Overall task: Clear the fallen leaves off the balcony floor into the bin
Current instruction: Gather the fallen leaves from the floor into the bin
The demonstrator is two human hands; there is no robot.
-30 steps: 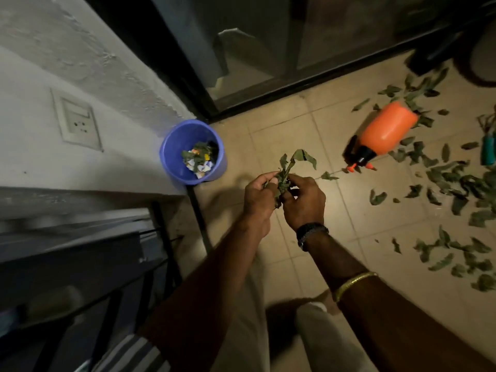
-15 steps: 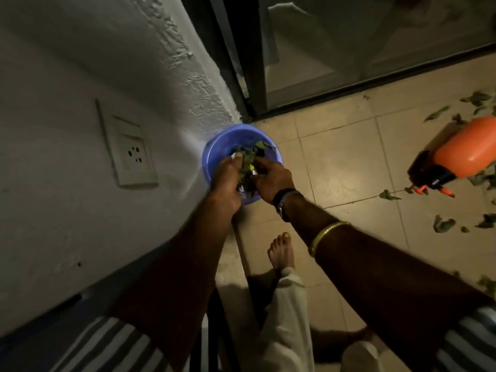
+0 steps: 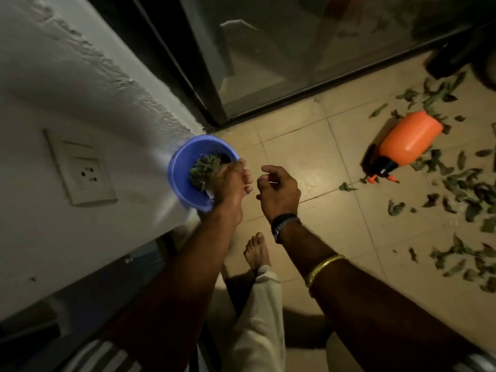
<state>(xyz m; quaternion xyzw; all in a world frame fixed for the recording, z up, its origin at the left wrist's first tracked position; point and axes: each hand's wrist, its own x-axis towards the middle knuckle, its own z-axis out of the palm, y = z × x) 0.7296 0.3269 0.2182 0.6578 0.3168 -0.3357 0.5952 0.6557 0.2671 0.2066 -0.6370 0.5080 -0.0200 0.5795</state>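
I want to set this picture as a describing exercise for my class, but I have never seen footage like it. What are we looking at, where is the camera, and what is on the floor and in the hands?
No machine here: a person wears a camera on the head, looking down at their own arms. The left hand is over the blue bin, which stands by the wall and holds a clump of leaves; whether the hand grips anything is unclear. The right hand hangs beside it, fingers loosely curled, empty. On the tiled floor an orange spray bottle lies on its side, among many scattered leaves to the right. A bare foot shows below.
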